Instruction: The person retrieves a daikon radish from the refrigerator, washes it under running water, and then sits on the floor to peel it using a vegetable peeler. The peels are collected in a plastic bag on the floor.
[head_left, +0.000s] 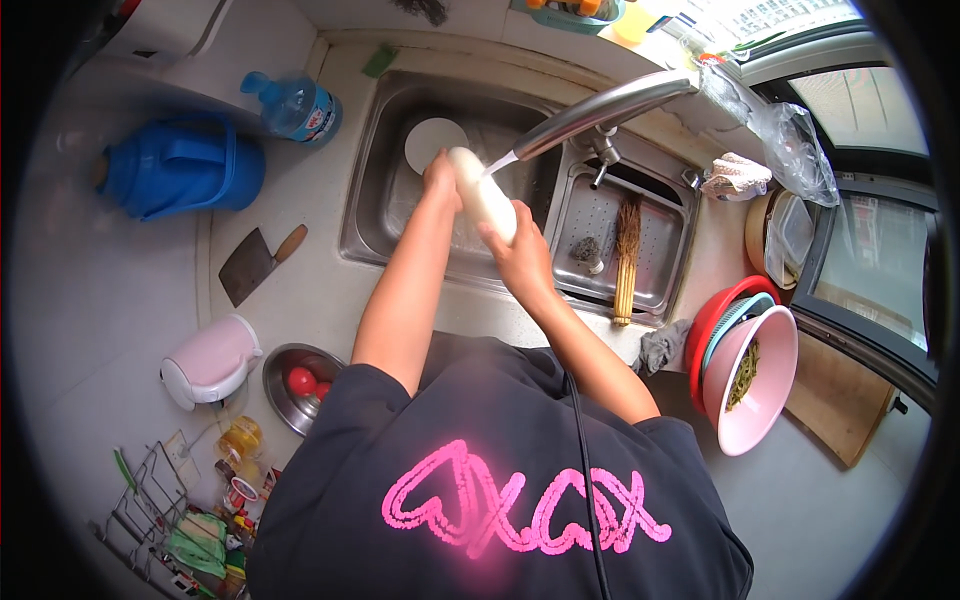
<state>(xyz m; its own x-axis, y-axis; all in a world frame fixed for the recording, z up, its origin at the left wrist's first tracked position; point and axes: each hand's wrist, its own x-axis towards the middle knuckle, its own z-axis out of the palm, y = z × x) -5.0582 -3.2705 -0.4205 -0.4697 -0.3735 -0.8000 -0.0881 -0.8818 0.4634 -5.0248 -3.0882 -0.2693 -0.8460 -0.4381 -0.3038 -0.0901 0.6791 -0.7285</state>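
Note:
A peeled-looking white radish (480, 191) is held at a slant above the left basin of the steel sink (367, 217). My left hand (442, 184) grips its far end from the left side. Lower down, my right hand (523, 251) wraps the near end, thumb on top. Water runs from the curved metal faucet (600, 112) onto the radish's upper part. Behind my left hand, a flat white disc (433, 142) lies in the basin; its lower edge is partly hidden.
The right basin holds a bundled-straw brush (626, 262) and a wire scourer (587, 251). A cleaver (251, 266) lies on the left counter, near a blue thermos (187, 165) and pink kettle (210, 360). Stacked bowls (772, 375) stand right; a steel bowl (281, 390) holds tomatoes.

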